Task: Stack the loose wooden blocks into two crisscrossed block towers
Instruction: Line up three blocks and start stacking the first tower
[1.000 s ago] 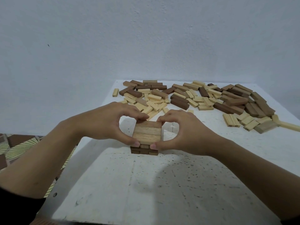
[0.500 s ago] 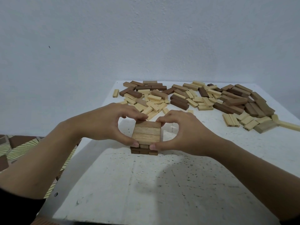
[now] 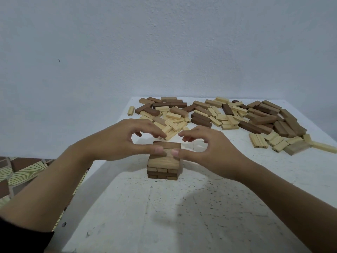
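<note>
left hand point(image 3: 116, 141) and right hand point(image 3: 206, 152) are loosely curled, holding nothing, thumb tips over the tower point(image 3: 164, 162); contact can't be told. the tower stands on the table point(image 3: 182, 216) nearer its left edge. loose blocks point(image 3: 228, 115) lie scattered along the far edge.

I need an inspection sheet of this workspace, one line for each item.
Surface: white table, speckled and scuffed.
Job's things: one low tower, layers crisscrossed; loose blocks, light and dark, scattered at the far side.
Clutter: nothing seen.
Grippers: left hand and right hand over the tower, fingers loosely curved, thumbs at its top, holding nothing.
Cables: nothing seen.
Surroundings: pale wall behind; patterned floor at left.
</note>
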Tool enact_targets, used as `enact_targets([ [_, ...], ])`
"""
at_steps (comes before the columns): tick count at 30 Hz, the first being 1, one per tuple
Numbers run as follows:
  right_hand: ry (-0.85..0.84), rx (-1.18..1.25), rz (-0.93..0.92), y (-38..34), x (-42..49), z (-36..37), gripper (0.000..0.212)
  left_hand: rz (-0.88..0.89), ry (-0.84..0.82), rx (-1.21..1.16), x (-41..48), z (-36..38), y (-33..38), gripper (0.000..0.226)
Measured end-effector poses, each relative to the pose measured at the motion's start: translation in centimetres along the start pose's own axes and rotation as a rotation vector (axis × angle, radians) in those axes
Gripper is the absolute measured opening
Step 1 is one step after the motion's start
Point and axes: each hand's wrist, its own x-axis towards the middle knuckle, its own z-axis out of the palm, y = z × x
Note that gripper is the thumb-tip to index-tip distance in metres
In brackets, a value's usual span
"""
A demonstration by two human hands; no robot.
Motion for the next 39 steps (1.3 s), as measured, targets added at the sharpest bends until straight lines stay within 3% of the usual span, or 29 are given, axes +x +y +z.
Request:
enact_targets([
  [4, 0.057, 0.047, -0.011, 0.2, -0.2, 0.0, 0.055, 0.015, 0.099, -0.025, 0.3, 0.5, 0.5, 0.035],
  [11, 0.115, 0.09, 0.012, 0.2, -0.7, -0.3, 0.033, 0.045, 0.241, 0.005, 0.6, 1.3, 1.8, 0.028],
  [16, -0.062, -0.004, 0.046, 0.8, -1.3, -0.1, 0.077, -0.03, 0.124, -0.007, -0.1, 1.1, 1.4, 0.046],
  [19, -0.132, -0.071, 0.046, 0.7, -1.2, 0.2, 0.09, -0.058, 0.016, -0.01, -0.7, 1.1, 0.9, 0.06],
  [25, -0.15, -0.091, 0.037, 0.5, -0.5, 0.6, 0.083, -0.048, -0.034, -0.003, -1.1, 0.9, 0.4, 0.072],
  [39, -0.154, -0.118, 0.002, 1.0, 0.1, 1.2, 0.071, -0.011, -0.02, -0.031, -1.1, 0.8, 0.0, 0.068],
])
